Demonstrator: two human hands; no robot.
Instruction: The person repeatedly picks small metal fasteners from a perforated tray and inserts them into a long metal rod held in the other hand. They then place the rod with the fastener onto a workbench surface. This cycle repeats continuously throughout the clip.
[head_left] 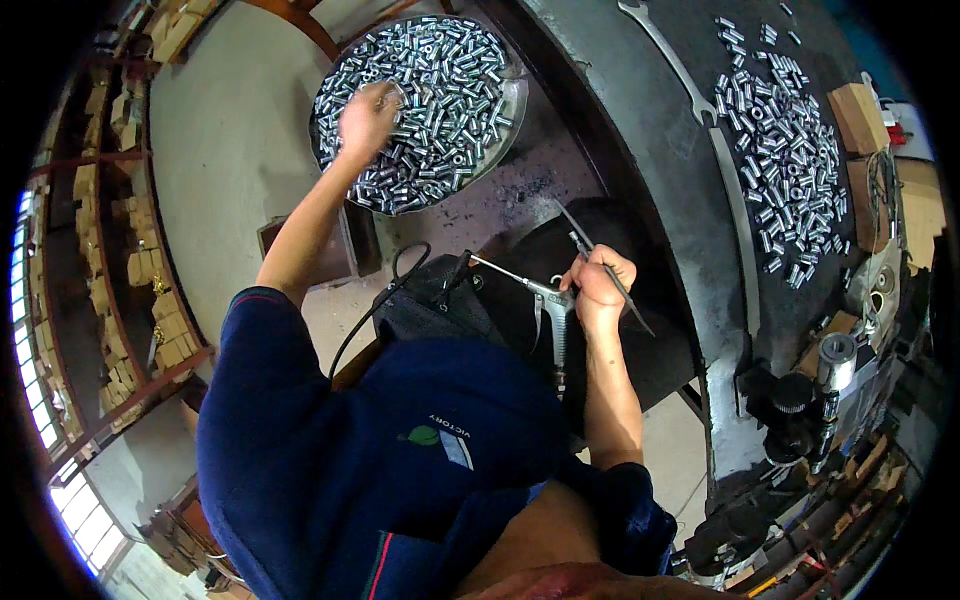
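Note:
My left hand (368,118) is over a round tub full of small shiny metal sleeves (440,110), touching or just above them. Motion blurs its fingers, so their grip cannot be made out. My right hand (602,280) is closed around a long, thin, dark metal tool (634,306) with pointed ends, perhaps a file. A small shiny metal piece (578,242) shows by its fingertips. Just left of this hand is a grey air blow gun (552,300) with a long thin nozzle; whether the fingers touch it I cannot tell.
To the right runs a dark workbench (660,150) carrying a loose pile of metal sleeves (790,160). An open-ended wrench (672,60) and a long flat metal bar (738,230) lie along it. Wooden blocks (858,118) stand behind the pile. Shelves (110,250) line the left.

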